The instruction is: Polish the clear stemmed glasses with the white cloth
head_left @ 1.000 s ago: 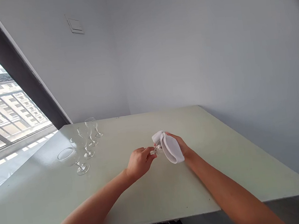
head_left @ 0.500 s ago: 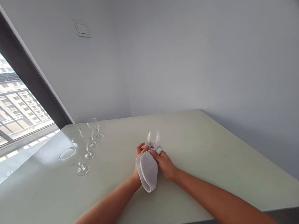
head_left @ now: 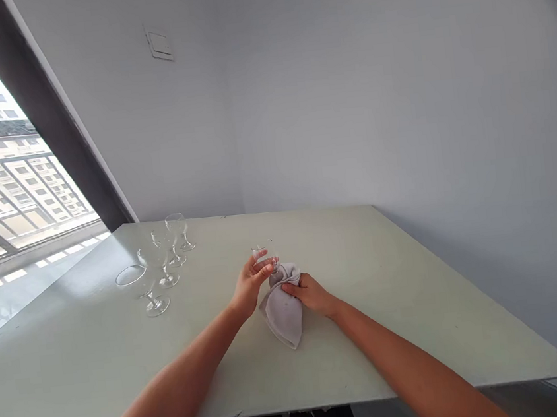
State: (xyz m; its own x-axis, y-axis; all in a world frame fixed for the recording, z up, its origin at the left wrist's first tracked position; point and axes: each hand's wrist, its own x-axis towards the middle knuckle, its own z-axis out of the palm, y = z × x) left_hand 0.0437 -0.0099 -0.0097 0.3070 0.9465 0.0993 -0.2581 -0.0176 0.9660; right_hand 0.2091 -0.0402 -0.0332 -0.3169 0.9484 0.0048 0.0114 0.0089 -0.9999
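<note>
- Above the middle of the table (head_left: 420, 326), a person's two hands hold one upright stemmed glass (head_left: 263, 255).
- Nearer the table's middle, the left hand (head_left: 251, 284) curls its fingers around the glass bowl.
- Just beside it, the right hand (head_left: 310, 296) clamps a grey-white cloth (head_left: 283, 307) around the lower part of the glass, hiding the stem and foot; the two hands nearly touch.
- Toward the table's left edge, four other glasses (head_left: 162, 264) stand upright in a loose row, well apart from the hands.
- Past that edge of the table is a large window (head_left: 7, 184).
- Above the table's far edge, a switch plate (head_left: 159, 45) sits on the wall.
</note>
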